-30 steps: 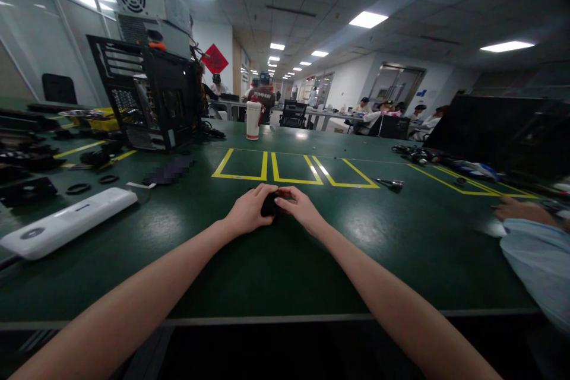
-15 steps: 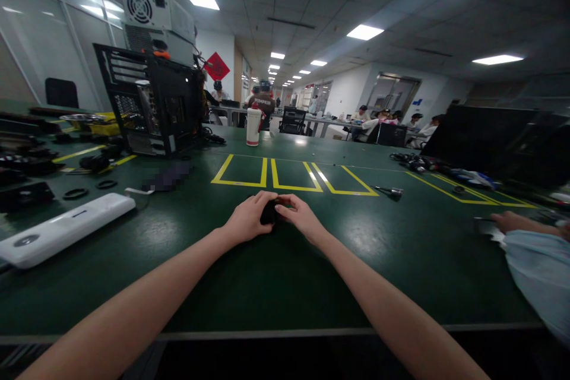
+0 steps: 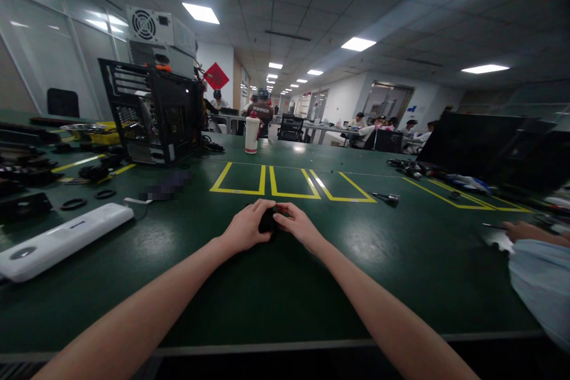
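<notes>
Between my two hands, low over the green table (image 3: 267, 303), is a small dark object (image 3: 267, 221); its kind cannot be made out. My left hand (image 3: 247, 225) curves round its left side, thumb below and fingers on top. From the right, my right hand (image 3: 297, 225) closes its thumb and fingertips at the object's right edge. The fingers hide most of it. Just beyond the hands, yellow tape outlines (image 3: 294, 196) mark the tabletop.
To the left stand a white power strip (image 3: 66, 241) and an open black computer case (image 3: 155, 113) with power supplies on top. A white tumbler (image 3: 252, 133) is behind the tape. A metal-ended tool (image 3: 387, 197) lies right; a co-worker's hand (image 3: 529, 231) is at far right.
The camera has tipped slightly upward, so the scene sits lower. Both my hands stay on the dark object with almost the same hold. The co-worker's hand has shifted slightly.
</notes>
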`<action>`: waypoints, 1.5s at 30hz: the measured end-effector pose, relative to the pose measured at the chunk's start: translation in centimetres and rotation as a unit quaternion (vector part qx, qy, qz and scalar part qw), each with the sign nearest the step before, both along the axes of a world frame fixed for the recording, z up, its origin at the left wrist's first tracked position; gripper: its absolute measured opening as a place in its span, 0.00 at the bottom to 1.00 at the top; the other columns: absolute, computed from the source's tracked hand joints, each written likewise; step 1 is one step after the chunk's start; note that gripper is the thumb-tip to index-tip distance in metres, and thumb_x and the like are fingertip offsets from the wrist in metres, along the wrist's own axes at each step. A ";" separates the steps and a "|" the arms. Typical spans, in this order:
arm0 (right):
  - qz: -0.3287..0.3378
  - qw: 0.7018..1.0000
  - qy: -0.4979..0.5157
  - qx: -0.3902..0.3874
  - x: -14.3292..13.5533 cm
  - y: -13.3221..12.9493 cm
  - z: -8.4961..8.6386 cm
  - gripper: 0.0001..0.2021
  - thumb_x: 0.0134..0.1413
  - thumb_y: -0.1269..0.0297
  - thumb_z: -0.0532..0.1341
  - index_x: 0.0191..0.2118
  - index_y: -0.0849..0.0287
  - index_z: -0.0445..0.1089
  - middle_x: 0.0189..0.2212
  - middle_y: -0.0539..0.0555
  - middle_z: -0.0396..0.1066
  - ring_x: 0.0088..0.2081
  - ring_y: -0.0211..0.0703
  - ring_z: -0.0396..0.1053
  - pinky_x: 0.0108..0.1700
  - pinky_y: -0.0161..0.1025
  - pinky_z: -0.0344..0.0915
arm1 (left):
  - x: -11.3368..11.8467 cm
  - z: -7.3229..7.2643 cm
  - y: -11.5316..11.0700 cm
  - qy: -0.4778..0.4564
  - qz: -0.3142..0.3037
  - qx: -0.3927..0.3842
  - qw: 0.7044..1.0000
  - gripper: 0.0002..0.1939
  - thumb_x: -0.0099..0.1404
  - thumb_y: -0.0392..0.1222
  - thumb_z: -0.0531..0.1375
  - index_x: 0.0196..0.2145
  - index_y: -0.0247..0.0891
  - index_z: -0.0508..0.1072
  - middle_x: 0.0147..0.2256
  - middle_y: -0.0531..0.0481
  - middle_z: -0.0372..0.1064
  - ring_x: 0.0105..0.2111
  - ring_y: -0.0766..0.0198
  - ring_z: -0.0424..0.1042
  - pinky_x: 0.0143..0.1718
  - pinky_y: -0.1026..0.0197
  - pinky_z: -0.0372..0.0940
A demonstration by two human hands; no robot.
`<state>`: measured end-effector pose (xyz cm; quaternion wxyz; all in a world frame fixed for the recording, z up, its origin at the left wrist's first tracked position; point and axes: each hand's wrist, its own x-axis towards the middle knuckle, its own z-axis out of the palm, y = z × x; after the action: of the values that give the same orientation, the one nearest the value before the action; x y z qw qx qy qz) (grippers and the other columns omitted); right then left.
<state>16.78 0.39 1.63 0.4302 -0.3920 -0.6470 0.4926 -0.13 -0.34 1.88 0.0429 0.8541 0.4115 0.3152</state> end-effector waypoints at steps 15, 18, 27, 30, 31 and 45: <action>0.006 0.999 0.000 0.040 0.0 -0.3 0.2 0.14 0.46 0.61 0.59 0.41 0.59 0.62 0.40 0.53 0.65 0.39 0.40 0.66 0.44 0.44 0.63 | 0.2 0.5 -0.4 0.000 0.009 -0.010 1.000 0.31 0.49 0.39 0.60 0.50 0.45 0.54 0.47 0.50 0.59 0.46 0.56 0.63 0.46 0.54 0.60; 0.045 0.998 0.014 0.038 0.1 -0.6 0.4 0.15 0.43 0.64 0.61 0.40 0.58 0.62 0.40 0.52 0.64 0.41 0.42 0.66 0.45 0.44 0.63 | 0.1 0.5 -0.5 -0.002 0.005 -0.008 1.000 0.31 0.49 0.39 0.60 0.50 0.45 0.54 0.47 0.50 0.59 0.46 0.56 0.63 0.46 0.54 0.61; 0.014 0.998 0.018 0.062 -0.2 -0.2 0.0 0.11 0.44 0.63 0.60 0.35 0.58 0.62 0.37 0.51 0.65 0.40 0.41 0.67 0.46 0.44 0.63 | 0.1 0.3 -0.1 -0.001 0.001 -0.010 1.000 0.31 0.49 0.40 0.61 0.50 0.44 0.54 0.47 0.49 0.59 0.46 0.56 0.63 0.45 0.54 0.61; 0.006 0.999 0.003 0.041 -0.1 0.1 -0.1 0.14 0.43 0.64 0.61 0.39 0.59 0.62 0.40 0.53 0.64 0.41 0.42 0.66 0.47 0.46 0.61 | 0.1 0.3 0.0 0.002 0.001 -0.010 1.000 0.31 0.48 0.40 0.61 0.50 0.44 0.54 0.47 0.49 0.59 0.45 0.56 0.63 0.45 0.54 0.61; 0.014 0.999 0.004 0.035 -0.1 0.1 0.0 0.15 0.43 0.64 0.61 0.39 0.59 0.61 0.40 0.53 0.64 0.41 0.42 0.67 0.47 0.46 0.61 | 0.0 0.2 0.0 0.003 0.000 -0.009 1.000 0.31 0.48 0.40 0.61 0.50 0.44 0.54 0.47 0.49 0.59 0.45 0.56 0.63 0.45 0.54 0.61; -0.006 0.998 -0.018 0.067 -0.2 0.2 -0.1 0.12 0.45 0.64 0.59 0.38 0.59 0.62 0.38 0.53 0.64 0.41 0.41 0.66 0.47 0.44 0.62 | -0.1 0.2 0.0 0.006 -0.003 0.003 1.000 0.30 0.48 0.40 0.61 0.49 0.42 0.55 0.46 0.49 0.59 0.45 0.56 0.64 0.45 0.54 0.61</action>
<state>16.58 0.58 1.50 0.4471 -0.3750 -0.6835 0.4384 -0.22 -0.31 2.09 0.0389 0.8576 0.4080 0.3107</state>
